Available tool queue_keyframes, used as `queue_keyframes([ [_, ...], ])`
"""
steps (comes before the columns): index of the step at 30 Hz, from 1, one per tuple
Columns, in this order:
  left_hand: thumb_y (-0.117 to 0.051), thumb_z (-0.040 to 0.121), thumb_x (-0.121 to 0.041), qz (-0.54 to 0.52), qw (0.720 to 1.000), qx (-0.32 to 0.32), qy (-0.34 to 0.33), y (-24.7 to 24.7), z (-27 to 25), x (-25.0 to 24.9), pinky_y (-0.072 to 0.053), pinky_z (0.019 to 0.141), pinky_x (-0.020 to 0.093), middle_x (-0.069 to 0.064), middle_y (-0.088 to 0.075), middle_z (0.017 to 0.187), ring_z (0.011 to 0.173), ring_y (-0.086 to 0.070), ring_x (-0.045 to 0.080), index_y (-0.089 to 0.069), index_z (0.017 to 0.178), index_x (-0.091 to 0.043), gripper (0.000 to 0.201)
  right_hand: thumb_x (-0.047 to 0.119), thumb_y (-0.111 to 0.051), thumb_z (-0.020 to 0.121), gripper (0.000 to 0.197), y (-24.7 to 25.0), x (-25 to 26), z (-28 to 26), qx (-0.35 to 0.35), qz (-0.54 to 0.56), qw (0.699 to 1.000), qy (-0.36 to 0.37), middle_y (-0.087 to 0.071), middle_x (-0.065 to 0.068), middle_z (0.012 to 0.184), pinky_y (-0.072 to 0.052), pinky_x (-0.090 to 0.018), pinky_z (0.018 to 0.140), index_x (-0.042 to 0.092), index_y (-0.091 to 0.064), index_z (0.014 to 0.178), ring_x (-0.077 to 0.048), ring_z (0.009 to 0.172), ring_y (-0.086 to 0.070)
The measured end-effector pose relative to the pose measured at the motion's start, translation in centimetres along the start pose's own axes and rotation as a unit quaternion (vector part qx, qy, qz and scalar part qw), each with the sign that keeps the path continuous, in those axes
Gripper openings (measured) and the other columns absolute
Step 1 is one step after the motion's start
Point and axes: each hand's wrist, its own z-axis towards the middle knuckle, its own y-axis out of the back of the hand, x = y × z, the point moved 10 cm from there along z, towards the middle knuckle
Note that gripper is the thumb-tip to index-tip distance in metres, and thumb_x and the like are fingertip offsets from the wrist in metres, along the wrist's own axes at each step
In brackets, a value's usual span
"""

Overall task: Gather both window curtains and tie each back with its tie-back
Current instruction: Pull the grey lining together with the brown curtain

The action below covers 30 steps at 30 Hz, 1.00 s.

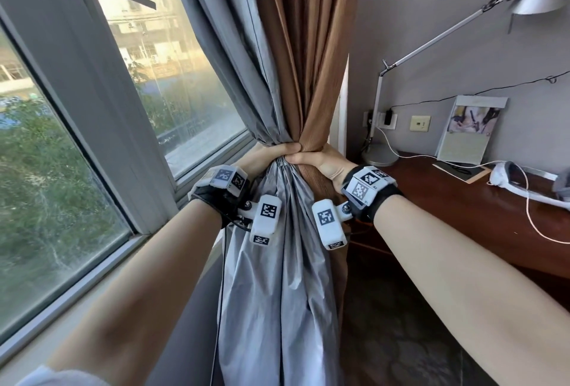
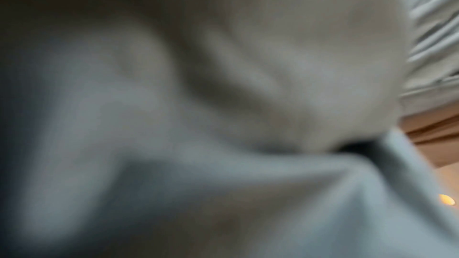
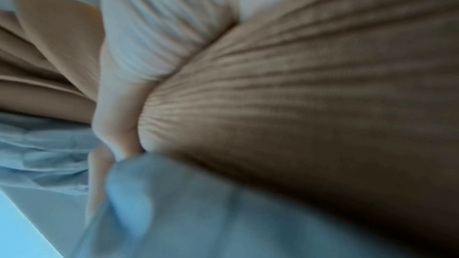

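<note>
Where hands (image 1: 279,152) meet, curtain (image 1: 296,83) cinched.

I see dark reddish-brown wooden table (image 1: 481,200) at right, against grey wall. On it: round silver base of desk lamp (image 1: 380,155) at back corner, upright framed picture card (image 1: 468,129) leaning on wall, flat dark-printed card (image 1: 461,170) before it, white handheld device (image 1: 505,176) with white cable (image 1: 536,225) trailing across tabletop.

The grey curtain (image 1: 271,277) in my grip is smooth, faintly shiny cloth. The brown curtain (image 1: 305,46) is matt, finely ribbed. The counter (image 1: 481,209) is glossy wood.
</note>
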Motion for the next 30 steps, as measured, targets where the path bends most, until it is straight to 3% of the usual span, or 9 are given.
queue_keyframes([
  [4, -0.074, 0.064, -0.063, 0.017, 0.996, -0.075, 0.037, 6.7, 9.0, 11.8, -0.048, 0.099, 0.043, -0.024, -0.068, 0.093, 0.080, -0.064, -0.010, -0.057, 0.125, -0.029, 0.072, 0.007, -0.058, 0.086, 0.044, -2.0, 2.2, -2.0, -0.016, 0.005, 0.999, 0.037, -0.051, -0.032, 0.131, -0.047, -0.026, 0.092, -0.015, -0.048, 0.123, -0.029, 0.113, -0.056],
  [6, -0.068, 0.059, -0.076, 0.067, 0.989, -0.102, 0.081, 6.9, 7.2, 10.9, -0.042, 0.103, 0.050, -0.009, -0.066, 0.117, 0.100, -0.067, 0.014, -0.056, 0.124, -0.036, 0.078, 0.008, -0.051, 0.091, 0.056, -2.8, 4.2, -3.1, -0.036, 0.037, 0.997, 0.064, -0.035, -0.039, 0.141, -0.042, -0.020, 0.102, -0.021, -0.031, 0.134, -0.033, 0.127, -0.044],
  [7, -0.066, 0.051, -0.082, 0.045, 0.990, -0.118, 0.055, 6.4, 6.5, 9.8, -0.032, 0.106, 0.058, 0.004, -0.050, 0.136, 0.118, -0.056, 0.035, -0.050, 0.132, -0.035, 0.095, 0.004, -0.045, 0.096, 0.051, -2.8, 3.3, -2.8, -0.043, 0.057, 0.997, 0.039, -0.031, -0.041, 0.143, -0.037, -0.014, 0.059, -0.022, -0.027, 0.135, -0.037, 0.136, -0.035],
  [8, -0.070, 0.054, -0.077, 0.065, 0.991, -0.111, 0.047, 6.2, 5.7, 8.8, -0.031, 0.109, 0.058, 0.007, -0.045, 0.140, 0.123, -0.050, 0.039, -0.049, 0.134, -0.031, 0.094, 0.003, -0.047, 0.095, 0.047, -1.9, 1.8, -1.7, -0.061, 0.082, 0.995, 0.021, -0.039, -0.039, 0.138, 0.004, -0.041, 0.111, -0.020, -0.033, 0.134, -0.038, 0.138, -0.034],
  [9, -0.077, 0.066, -0.057, 0.051, 0.994, -0.091, 0.036, 5.6, 4.8, 8.0, -0.040, 0.107, 0.045, 0.003, -0.054, 0.134, 0.119, -0.056, 0.029, -0.054, 0.128, -0.025, 0.073, 0.006, -0.061, 0.088, 0.048, -1.3, 0.6, -0.6, -0.071, 0.055, 0.996, 0.009, -0.054, -0.030, 0.127, -0.040, -0.020, 0.104, -0.012, -0.046, 0.129, -0.036, 0.131, -0.046],
  [11, -0.081, 0.066, -0.028, 0.038, 0.996, -0.070, 0.050, 2.4, 0.3, 1.8, -0.048, 0.099, 0.026, 0.001, -0.064, 0.120, 0.109, -0.062, 0.013, -0.059, 0.119, -0.014, 0.058, 0.023, -0.081, 0.066, 0.064, -1.7, 1.2, -0.1, -0.080, -0.021, 0.996, 0.033, -0.068, -0.009, 0.113, -0.050, -0.035, 0.100, 0.007, -0.058, 0.123, -0.022, 0.108, -0.064],
  [16, -0.079, 0.070, -0.014, 0.021, 0.993, -0.114, 0.006, 2.7, -1.0, -0.6, -0.048, 0.099, 0.032, 0.006, -0.066, 0.117, 0.106, -0.064, 0.018, -0.062, 0.114, -0.009, 0.048, 0.054, -0.074, 0.041, 0.106, -0.8, -0.6, 2.6, -0.101, -0.090, 0.990, 0.029, -0.064, -0.002, 0.116, -0.050, -0.025, 0.091, 0.011, -0.045, 0.133, -0.013, 0.105, -0.062],
  [23, -0.079, 0.062, -0.028, 0.041, 0.990, -0.133, -0.016, 3.3, -0.8, -0.7, -0.046, 0.102, 0.038, 0.002, -0.067, 0.114, 0.108, -0.062, 0.018, -0.064, 0.107, -0.018, 0.049, 0.091, -0.057, 0.040, 0.120, 0.6, 0.1, 1.0, -0.113, -0.303, 0.946, -0.027, -0.041, -0.009, 0.143, -0.035, -0.041, 0.112, 0.024, -0.045, 0.139, -0.026, 0.132, -0.040],
  [30, -0.081, 0.049, -0.039, 0.036, 0.988, -0.148, -0.025, 3.8, -0.5, -0.8, -0.046, 0.102, 0.041, 0.001, -0.066, 0.120, 0.110, -0.062, 0.017, -0.062, 0.121, -0.013, 0.079, 0.061, -0.079, 0.062, 0.134, 3.2, -1.5, -2.0, -0.118, -0.171, 0.970, -0.128, -0.031, -0.013, 0.153, -0.037, -0.038, 0.111, 0.000, 0.003, 0.149, -0.026, 0.135, -0.040],
])
